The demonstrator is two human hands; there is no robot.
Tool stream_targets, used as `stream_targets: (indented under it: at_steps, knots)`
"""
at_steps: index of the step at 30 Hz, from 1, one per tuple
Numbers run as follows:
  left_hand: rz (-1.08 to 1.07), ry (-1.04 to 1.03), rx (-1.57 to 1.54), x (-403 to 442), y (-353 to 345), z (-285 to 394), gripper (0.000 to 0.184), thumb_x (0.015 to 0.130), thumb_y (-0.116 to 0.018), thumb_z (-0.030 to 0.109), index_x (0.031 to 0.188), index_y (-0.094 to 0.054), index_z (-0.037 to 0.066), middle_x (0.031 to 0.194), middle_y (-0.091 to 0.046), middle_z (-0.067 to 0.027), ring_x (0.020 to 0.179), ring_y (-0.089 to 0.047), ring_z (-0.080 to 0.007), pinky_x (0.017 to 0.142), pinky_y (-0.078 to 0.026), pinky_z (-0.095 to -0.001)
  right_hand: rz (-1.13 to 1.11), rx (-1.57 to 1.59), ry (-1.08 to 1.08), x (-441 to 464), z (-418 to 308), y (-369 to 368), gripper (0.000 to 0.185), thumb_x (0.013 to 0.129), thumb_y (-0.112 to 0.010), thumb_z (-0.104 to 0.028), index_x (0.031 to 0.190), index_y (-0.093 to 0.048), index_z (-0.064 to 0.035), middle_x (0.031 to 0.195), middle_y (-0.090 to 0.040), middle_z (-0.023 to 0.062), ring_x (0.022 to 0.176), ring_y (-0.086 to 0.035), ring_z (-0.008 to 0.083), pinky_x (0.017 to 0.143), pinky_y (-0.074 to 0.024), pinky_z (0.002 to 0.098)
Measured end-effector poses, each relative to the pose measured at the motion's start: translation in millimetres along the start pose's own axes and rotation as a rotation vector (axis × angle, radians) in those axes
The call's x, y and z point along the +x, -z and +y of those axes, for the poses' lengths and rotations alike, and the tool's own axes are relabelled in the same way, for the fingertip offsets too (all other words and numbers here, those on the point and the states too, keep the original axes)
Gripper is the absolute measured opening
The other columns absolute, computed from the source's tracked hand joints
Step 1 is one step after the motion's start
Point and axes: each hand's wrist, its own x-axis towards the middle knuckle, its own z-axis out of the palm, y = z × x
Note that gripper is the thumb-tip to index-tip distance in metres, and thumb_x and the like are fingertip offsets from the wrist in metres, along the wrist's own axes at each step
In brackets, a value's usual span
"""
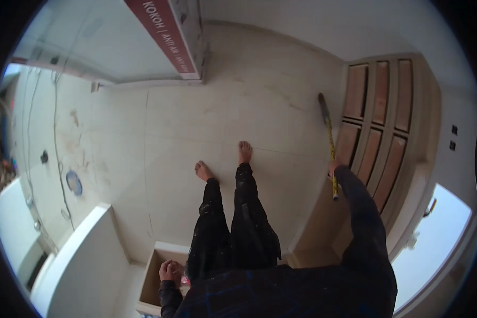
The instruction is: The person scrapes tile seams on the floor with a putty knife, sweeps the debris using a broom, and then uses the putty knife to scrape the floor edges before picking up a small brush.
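At the right, my right hand (334,167) is wrapped round the lower part of a broom (329,132). It has a thin yellow, dark-patterned handle and a dark grey end pointing away from me, close to a wooden drawer unit (385,127). My left hand (169,270) is low in front of an open wooden box (152,273), its fingers curled. A small pink and clear item (185,281) shows beside that hand, and I cannot make out whether the fingers hold it.
A large board or carton with a red printed strip (161,34) stands at the far left. Cables (56,132) and a blue round object (73,182) lie on the pale floor (196,111). A low white partition (79,254) rises at left. My bare feet (244,152) are mid-floor.
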Motion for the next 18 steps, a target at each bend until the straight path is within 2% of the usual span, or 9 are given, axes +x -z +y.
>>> stream_targets:
  at_steps: [2, 3, 4, 5, 7, 11, 14, 15, 18]
  knots:
    - [0.064, -0.127, 0.105, -33.0, -30.3, 2.4, 0.025, 0.091, -0.052, 0.012, 0.110, -0.058, -0.002, 0.094, -0.066, -0.0143, 0.081, -0.064, -0.0203, 0.072, -0.055, -0.0348, -0.292, -0.176, 0.063, 42.6, -54.9, 3.6, 0.036, 0.092, -0.047, -0.034, 0.074, -0.056, -0.0039, 0.062, -0.054, 0.0136, 0.052, -0.047, 0.0230, 0.048, -0.0370, 0.0407]
    - [0.042, -0.087, 0.067, -40.7, -40.8, -2.5, 0.025, 0.091, -0.052, 0.013, 0.112, -0.058, 0.000, 0.095, -0.066, -0.0126, 0.080, -0.064, -0.0190, 0.068, -0.054, -0.0321, -0.445, -0.408, 0.179, 46.9, -82.0, -7.3, 0.045, 0.092, -0.047, -0.037, 0.064, -0.058, -0.0033, 0.055, -0.053, 0.0132, 0.045, -0.045, 0.0226, 0.043, -0.0355, 0.0411]
    - [0.022, -0.047, 0.030, -48.4, -51.3, -7.7, 0.026, 0.092, -0.052, 0.013, 0.114, -0.058, 0.002, 0.095, -0.066, -0.0108, 0.080, -0.064, -0.0177, 0.064, -0.054, -0.0295, -0.434, -1.036, 0.516, 29.7, -113.0, -21.9, 0.037, 0.090, -0.048, -0.032, 0.065, -0.058, -0.0056, 0.056, -0.053, 0.0117, 0.045, -0.047, 0.0228, 0.044, -0.0379, 0.0384]
    - [0.004, -0.006, -0.007, -56.1, -61.8, -12.9, 0.026, 0.092, -0.052, 0.014, 0.116, -0.057, 0.003, 0.096, -0.065, -0.0090, 0.079, -0.064, -0.0165, 0.060, -0.053, -0.0268, -0.421, -1.007, 0.621, 25.0, -133.8, -42.8, 0.035, 0.090, -0.049, -0.031, 0.066, -0.056, -0.0060, 0.056, -0.052, 0.0108, 0.045, -0.046, 0.0217, 0.043, -0.0369, 0.0372]
    - [0.088, 0.224, -0.135, -87.0, -106.6, 4.7, 0.025, 0.092, -0.052, 0.014, 0.114, -0.059, 0.004, 0.094, -0.066, -0.0077, 0.074, -0.062, -0.0145, 0.059, -0.053, -0.0271, -0.448, -0.597, 0.570, -2.1, -170.5, -85.4, 0.031, 0.090, -0.049, -0.027, 0.067, -0.054, -0.0069, 0.056, -0.050, 0.0089, 0.044, -0.044, 0.0195, 0.041, -0.0350, 0.0348]
    - [0.058, 0.205, -0.260, -93.9, -148.4, -16.7, 0.026, 0.093, -0.052, 0.015, 0.115, -0.059, 0.004, 0.094, -0.067, -0.0080, 0.074, -0.063, -0.0147, 0.060, -0.053, -0.0282, -0.767, -0.118, 0.508, -70.1, -256.0, -162.1, 0.023, 0.090, -0.051, -0.020, 0.070, -0.048, -0.0086, 0.057, -0.046, 0.0051, 0.042, -0.040, 0.0152, 0.038, -0.0311, 0.0300]
    - [0.058, 0.135, -0.230, -79.5, -167.4, -43.3, 0.028, 0.094, -0.052, 0.015, 0.119, -0.058, 0.004, 0.096, -0.067, -0.0101, 0.079, -0.065, -0.0156, 0.062, -0.053, -0.0286, -1.153, 0.235, 0.269, -105.7, -324.1, -203.5, 0.020, 0.090, -0.052, -0.015, 0.072, -0.045, -0.0098, 0.057, -0.043, 0.0023, 0.040, -0.037, 0.0119, 0.035, -0.0281, 0.0264]
    - [0.041, 0.015, -0.155, -65.2, -166.9, -59.1, 0.029, 0.094, -0.052, 0.016, 0.120, -0.058, 0.004, 0.097, -0.068, -0.0111, 0.081, -0.065, -0.0154, 0.064, -0.053, -0.0287, -1.253, 0.327, 0.165, -116.6, -343.7, -212.1, 0.020, 0.090, -0.052, -0.013, 0.072, -0.043, -0.0103, 0.057, -0.042, 0.0014, 0.040, -0.037, 0.0109, 0.034, -0.0271, 0.0252]
    - [0.126, -0.014, -0.355, -94.7, -168.8, -25.9, 0.030, 0.095, -0.050, 0.018, 0.120, -0.058, 0.004, 0.097, -0.068, -0.0113, 0.084, -0.065, -0.0148, 0.065, -0.051, -0.0276, -1.309, 0.481, 0.041, -156.1, -365.1, -202.8, 0.022, 0.090, -0.053, -0.008, 0.074, -0.039, -0.0115, 0.058, -0.039, -0.0015, 0.039, -0.034, 0.0076, 0.031, -0.0242, 0.0216]
